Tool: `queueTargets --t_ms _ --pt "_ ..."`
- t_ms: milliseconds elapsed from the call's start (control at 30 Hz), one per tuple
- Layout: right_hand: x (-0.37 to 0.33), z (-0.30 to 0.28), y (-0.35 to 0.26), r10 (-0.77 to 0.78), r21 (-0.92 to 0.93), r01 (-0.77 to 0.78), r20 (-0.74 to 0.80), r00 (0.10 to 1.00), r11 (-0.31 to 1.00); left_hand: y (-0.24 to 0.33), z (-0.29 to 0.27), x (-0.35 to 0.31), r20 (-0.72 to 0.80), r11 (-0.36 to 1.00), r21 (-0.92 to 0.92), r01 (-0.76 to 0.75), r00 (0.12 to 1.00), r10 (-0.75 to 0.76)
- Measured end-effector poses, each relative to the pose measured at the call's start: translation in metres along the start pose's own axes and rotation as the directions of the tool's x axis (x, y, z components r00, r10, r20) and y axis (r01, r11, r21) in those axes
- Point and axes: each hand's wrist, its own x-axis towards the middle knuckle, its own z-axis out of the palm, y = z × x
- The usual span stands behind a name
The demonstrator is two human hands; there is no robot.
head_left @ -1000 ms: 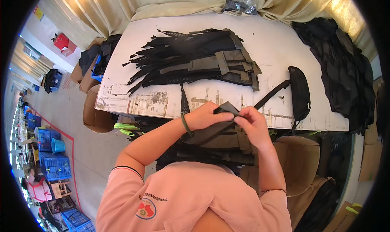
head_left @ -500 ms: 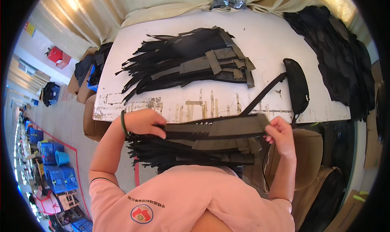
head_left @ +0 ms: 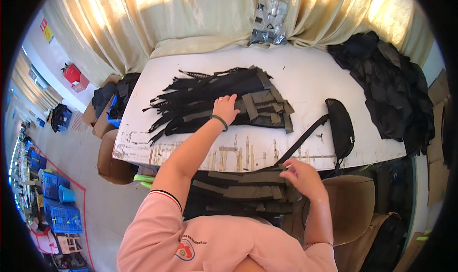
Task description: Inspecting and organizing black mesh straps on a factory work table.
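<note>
My left hand (head_left: 225,109) reaches across the white table and rests on a fanned pile of black fabric strips (head_left: 191,98), its fingers stretched out. These strips have grey-brown ends and lie with frayed, mesh-like tips toward the left. Across my lap, below the table's front edge, lies a second stack of similar strips (head_left: 248,191). Beside the right end of that stack hovers my right hand (head_left: 304,177), thumb and fingers apart, with nothing visible between them. Nearby on the table is a black half-moon pouch (head_left: 339,129) with a strap (head_left: 304,141).
Dark fabric pieces (head_left: 391,91) are heaped at the table's right end. Clear plastic bags (head_left: 270,19) lie at the back against the curtain (head_left: 200,17). Open cardboard boxes (head_left: 350,205) stand below the table on the right and at its left corner. Blue crates (head_left: 62,215) line the floor at left.
The strip held stretched between both hands has been let go over my lap. My left hand has moved forward onto the table pile; my right has shifted slightly left and opened.
</note>
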Motion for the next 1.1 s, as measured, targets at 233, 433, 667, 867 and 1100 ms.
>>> queueTargets --t_ms 233,433,667,867,1100 --pt "0.026 0.021 -0.004 -0.346 -0.046 0.370 -0.472 0.811 0.928 0.044 -0.041 -0.021 -0.207 0.872 -0.286 -0.396 0.914 0.348" --pt "0.064 0.043 -0.026 -0.477 -0.375 0.319 -0.485 0.733 0.870 0.083 -0.060 -0.073 0.199 0.454 -0.890 0.025 0.919 0.339" --pt "0.062 0.060 -0.014 -0.360 -0.249 0.279 -0.388 0.849 0.927 0.073 -0.061 -0.097 0.423 0.387 -0.864 0.321 0.881 0.213" --pt "0.059 0.044 -0.017 -0.296 -0.270 0.239 -0.193 0.936 0.933 0.090 -0.078 -0.110 0.335 0.543 -0.829 0.134 0.896 0.291" --pt "0.061 0.036 -0.022 -0.423 -0.253 0.355 -0.309 0.852 0.900 0.103 -0.092 -0.122 0.013 0.582 -0.734 -0.350 0.849 0.528"
